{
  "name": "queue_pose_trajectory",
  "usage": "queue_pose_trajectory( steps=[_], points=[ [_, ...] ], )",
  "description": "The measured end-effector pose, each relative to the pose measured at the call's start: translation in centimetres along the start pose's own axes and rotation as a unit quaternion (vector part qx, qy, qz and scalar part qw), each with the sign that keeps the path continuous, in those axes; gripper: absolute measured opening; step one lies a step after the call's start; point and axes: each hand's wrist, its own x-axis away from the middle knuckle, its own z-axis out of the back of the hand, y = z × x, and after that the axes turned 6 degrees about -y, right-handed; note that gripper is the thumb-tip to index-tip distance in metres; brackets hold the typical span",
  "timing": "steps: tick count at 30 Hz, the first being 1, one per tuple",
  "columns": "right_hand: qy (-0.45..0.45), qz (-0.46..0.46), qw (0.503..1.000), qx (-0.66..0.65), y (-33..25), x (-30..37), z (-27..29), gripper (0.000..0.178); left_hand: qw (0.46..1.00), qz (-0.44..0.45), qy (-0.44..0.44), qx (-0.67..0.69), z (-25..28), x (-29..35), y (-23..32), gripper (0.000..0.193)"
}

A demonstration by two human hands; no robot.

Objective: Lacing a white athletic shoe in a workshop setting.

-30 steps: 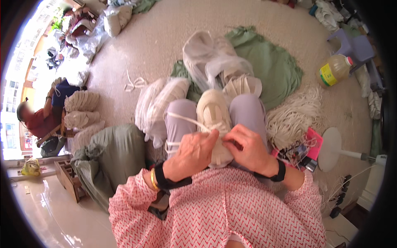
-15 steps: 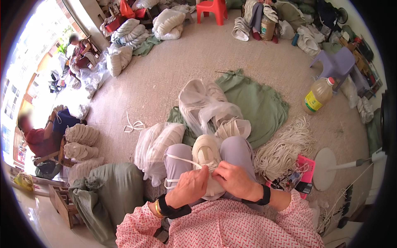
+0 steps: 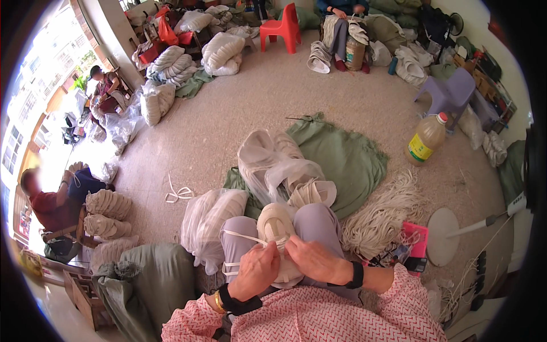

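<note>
A cream sneaker (image 3: pixel 276 221) rests between my knees, toe pointing away from me. A pale shoelace (image 3: pixel 244 236) runs out from its eyelets to the left and loops over my left knee. My left hand (image 3: pixel 258 270) is closed in a pinch on the lace at the left side of the shoe's opening. From the right, my right hand (image 3: pixel 317 260) pinches at the lace by the eyelets, its fingertips close to the left ones. The fingers hide most of the tongue and the exact grip.
Plastic bags of shoe uppers (image 3: pixel 212 223) and a green cloth (image 3: pixel 342 154) lie ahead. To the right are a heap of laces (image 3: pixel 383 212), a pink tray (image 3: pixel 416 242), a fan base (image 3: pixel 444 236) and a bottle (image 3: pixel 426 139). A green sack (image 3: pixel 162 273) stands left. Other people sit farther off.
The view has tilted up a little, so the scene sits lower. Both hands stay at the shoe; the right hand has turned slightly, its fingertips now higher by the eyelets.
</note>
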Motion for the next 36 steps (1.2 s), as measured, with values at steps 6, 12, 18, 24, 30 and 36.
queue_pose_trajectory(
  steps=[6, 12, 18, 24, 30, 36],
  points=[
    [0.024, 0.023, 0.999, 0.012, 1.1, 1.2, -0.2, 0.014, 0.999, -0.004, 0.004, 0.031, 0.7, 0.2, 0.1, 0.010],
    [0.021, 0.001, 1.000, -0.017, -0.1, 1.3, 0.3, 0.015, 0.999, -0.008, 0.019, 0.050, 0.5, 0.0, 0.1, 0.011],
    [0.020, -0.020, 0.998, -0.052, 0.1, 0.9, -0.3, 0.018, 0.998, -0.003, 0.021, 0.066, 0.7, 0.1, 0.2, 0.010],
    [0.004, -0.022, 0.984, -0.176, 1.8, 2.7, 2.6, 0.015, 0.996, 0.018, 0.014, 0.087, 1.0, 0.1, 0.5, 0.009],
    [-0.097, -0.086, 0.870, -0.476, 4.2, 5.3, 5.8, 0.011, 0.993, 0.030, 0.007, 0.114, 1.2, 0.0, 0.2, 0.007],
    [0.108, -0.026, 0.706, -0.700, 5.2, 7.3, 8.0, 0.017, 0.994, 0.037, -0.006, 0.104, 1.9, 0.2, 0.3, 0.009]
  ],
)
